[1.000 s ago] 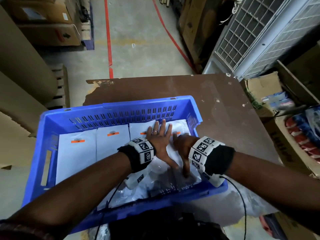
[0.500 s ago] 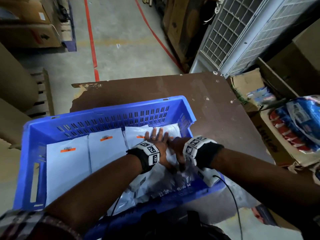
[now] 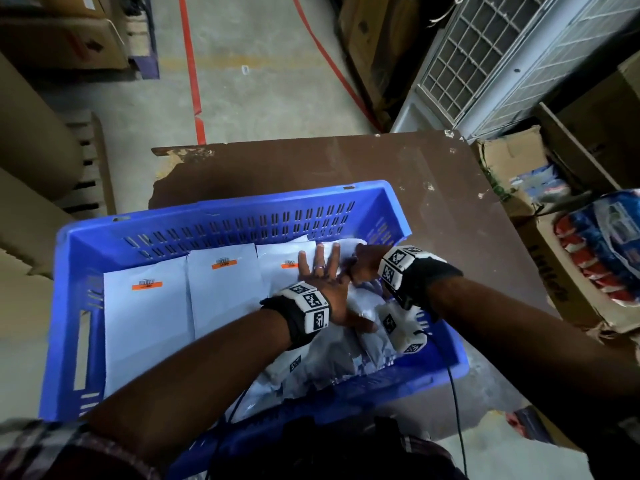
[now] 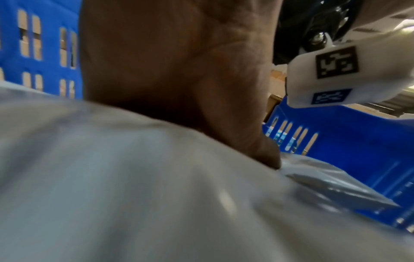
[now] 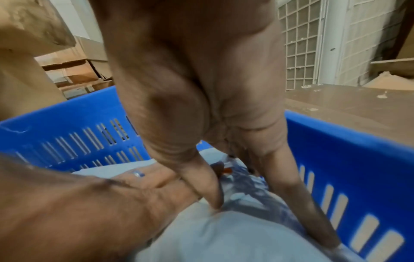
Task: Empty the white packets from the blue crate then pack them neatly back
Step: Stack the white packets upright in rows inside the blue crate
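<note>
Packets [image 3: 221,292] of white plastic lie side by side inside the blue crate [image 3: 228,220], which sits on the brown surface [image 3: 433,174]. Left hand [image 3: 322,282] presses flat, fingers straight, on the packet at the crate's right end. Right hand [image 3: 363,265], beside it by the crate's right wall, has its grip apart, fingers pointing down onto that packet.

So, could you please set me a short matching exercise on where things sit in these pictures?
Things:
1. left hand
2. right hand
3. blue crate
4. orange label

States:
A. stands on the brown table
B. lies flat, fingers spread, on a white packet
C. stuck on the leftmost packet
D. reaches down by the crate's right wall

Pairs: 1-B, 2-D, 3-A, 4-C
</note>
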